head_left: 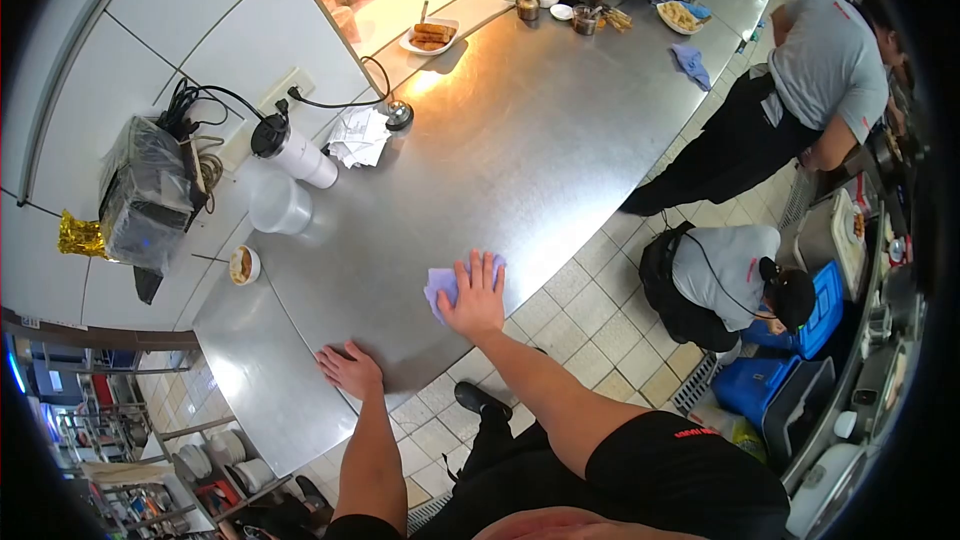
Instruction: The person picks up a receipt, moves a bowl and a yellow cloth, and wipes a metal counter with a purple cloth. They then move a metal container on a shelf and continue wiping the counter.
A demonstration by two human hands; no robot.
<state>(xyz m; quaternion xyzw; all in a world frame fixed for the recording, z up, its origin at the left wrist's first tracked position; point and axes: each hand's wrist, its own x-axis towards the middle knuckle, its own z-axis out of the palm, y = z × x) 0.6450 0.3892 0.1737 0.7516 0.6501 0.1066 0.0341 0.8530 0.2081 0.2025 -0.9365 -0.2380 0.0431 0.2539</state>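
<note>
My right hand (475, 298) lies spread over a folded purple cloth (440, 285) near the front edge of the steel counter (400, 210). The palm and fingers cover most of the cloth; its left part and a corner past the fingertips show. To the left, my left hand (350, 372) rests flat on the bare steel with its fingers apart and nothing in it. It lies close to a seam in the counter top.
Along the wall stand a white tumbler (305, 160), a clear plastic tub (280, 205), a small cup (244, 265) and papers (358, 137). Fried rolls on a plate (430, 37) sit farther back. At right, one co-worker (830, 70) stands bent over; another (725, 275) crouches by blue bins (755, 385).
</note>
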